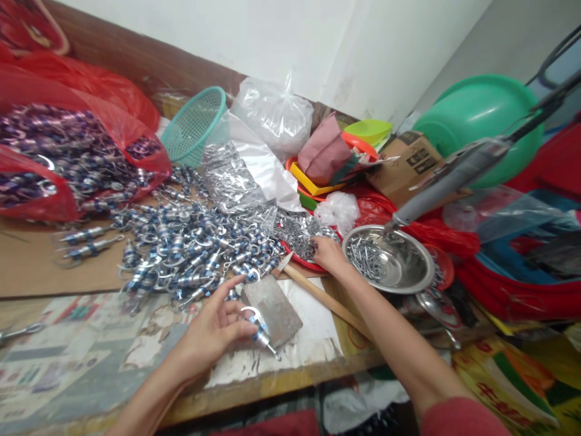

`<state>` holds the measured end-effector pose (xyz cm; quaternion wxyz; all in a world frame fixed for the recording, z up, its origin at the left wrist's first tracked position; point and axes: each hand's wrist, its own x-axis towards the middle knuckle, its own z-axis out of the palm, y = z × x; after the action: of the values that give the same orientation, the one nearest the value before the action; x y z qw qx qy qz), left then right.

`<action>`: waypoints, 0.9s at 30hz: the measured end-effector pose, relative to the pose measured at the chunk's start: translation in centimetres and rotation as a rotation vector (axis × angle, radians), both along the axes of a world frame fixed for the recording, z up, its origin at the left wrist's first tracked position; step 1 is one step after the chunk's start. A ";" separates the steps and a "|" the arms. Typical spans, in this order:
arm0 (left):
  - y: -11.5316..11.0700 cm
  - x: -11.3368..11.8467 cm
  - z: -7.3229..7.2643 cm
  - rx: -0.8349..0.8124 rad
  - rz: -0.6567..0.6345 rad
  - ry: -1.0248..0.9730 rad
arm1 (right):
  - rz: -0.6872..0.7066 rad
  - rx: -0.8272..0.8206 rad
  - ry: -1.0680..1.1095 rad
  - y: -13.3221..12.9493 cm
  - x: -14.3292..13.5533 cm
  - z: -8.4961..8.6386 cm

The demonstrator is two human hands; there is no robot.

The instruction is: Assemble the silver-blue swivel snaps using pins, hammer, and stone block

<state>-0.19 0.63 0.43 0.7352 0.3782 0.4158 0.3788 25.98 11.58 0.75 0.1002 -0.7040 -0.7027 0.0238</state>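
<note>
My left hand (222, 321) pinches a small blue and silver metal fitting with a curved hook (262, 333), holding it over the near edge of a flat metal block (275, 309). Farther off, my right hand (329, 253) reaches into a red tray (302, 261) of small shiny metal parts (302, 233). Its fingers are bent down among these parts, and whatever they grip is too small to make out. A wooden-handled hammer (331, 300) lies between the block and my right forearm. Beyond my left hand spreads a heap of similar hook fittings (195, 248).
A steel bowl (408, 263) with metal pins stands right of the tray, under a grey rod-like tool (454, 175). At the left, a red bag (145, 151) holds more fittings. Behind are a teal basket (195, 124), a cardboard box (406, 160) and a green basin (481, 121).
</note>
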 end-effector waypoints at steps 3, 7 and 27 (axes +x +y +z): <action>0.3 -0.1 -0.3 -0.006 0.016 -0.014 | 0.013 0.060 0.104 -1.3 -0.6 1.2; 0.4 -0.1 -0.3 -0.002 0.010 -0.024 | 0.131 0.066 0.298 -6.3 -4.3 2.2; 0.1 -0.1 -0.7 0.052 0.034 -0.074 | 0.487 -0.006 0.462 -11.7 -11.0 1.2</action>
<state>-0.26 0.74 -0.31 0.7335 0.3755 0.3848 0.4157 15.02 -0.12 1.94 0.2461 -0.4919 -0.8089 0.2078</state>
